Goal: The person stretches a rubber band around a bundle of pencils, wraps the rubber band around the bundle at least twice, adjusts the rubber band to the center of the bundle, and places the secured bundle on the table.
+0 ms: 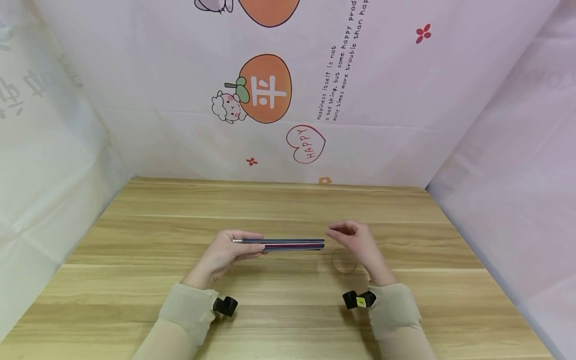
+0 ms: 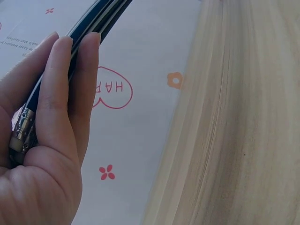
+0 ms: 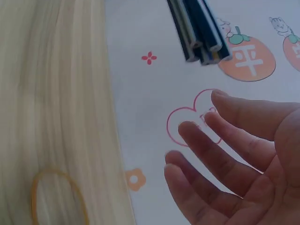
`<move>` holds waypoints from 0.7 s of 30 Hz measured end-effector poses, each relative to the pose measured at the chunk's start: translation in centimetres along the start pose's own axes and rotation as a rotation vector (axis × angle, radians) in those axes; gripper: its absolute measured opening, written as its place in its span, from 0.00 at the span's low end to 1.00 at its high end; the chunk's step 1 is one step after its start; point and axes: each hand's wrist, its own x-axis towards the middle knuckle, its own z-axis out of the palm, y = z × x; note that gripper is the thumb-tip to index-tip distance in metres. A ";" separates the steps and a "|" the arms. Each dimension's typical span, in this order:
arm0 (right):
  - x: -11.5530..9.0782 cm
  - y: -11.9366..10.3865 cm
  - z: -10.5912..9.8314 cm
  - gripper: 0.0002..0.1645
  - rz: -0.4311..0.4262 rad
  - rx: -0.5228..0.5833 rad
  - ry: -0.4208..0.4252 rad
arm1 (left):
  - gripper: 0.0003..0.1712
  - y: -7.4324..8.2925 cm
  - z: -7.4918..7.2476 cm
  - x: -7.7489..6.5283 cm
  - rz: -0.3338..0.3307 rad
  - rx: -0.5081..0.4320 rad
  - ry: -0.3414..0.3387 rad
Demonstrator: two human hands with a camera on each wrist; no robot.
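A bundle of several dark pencils [image 1: 294,244] lies level in my left hand [image 1: 231,251], which grips it near the eraser end. Metal ferrules [image 2: 22,123] show beside the palm in the left wrist view. Past the far ends of the pencils, my right hand [image 1: 357,245] hovers with loosely bent fingers and nothing between them. In the right wrist view the pencils' flat ends [image 3: 206,54] hang above the thumb, apart from it. A thin tan rubber band [image 1: 344,261] rests on the table just below the right hand.
The wood-grain table [image 1: 279,310] spreads under both hands. A white printed cloth [image 1: 382,125] rises behind its back edge, and white sheets hang at the left and right sides. Each wrist carries a small black camera [image 1: 226,306].
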 end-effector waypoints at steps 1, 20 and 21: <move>0.1 0.2 -0.1 0.20 0.000 -0.022 0.003 | 0.26 0.0 0.0 0.0 0.001 -0.002 -0.002; 1.1 4.6 -1.0 0.18 0.092 -0.126 0.007 | 0.27 0.0 -0.1 -0.1 -0.001 0.001 -0.022; 1.1 4.8 -0.9 0.17 0.092 -0.129 0.004 | 0.27 0.0 -0.1 -0.1 -0.001 0.004 -0.023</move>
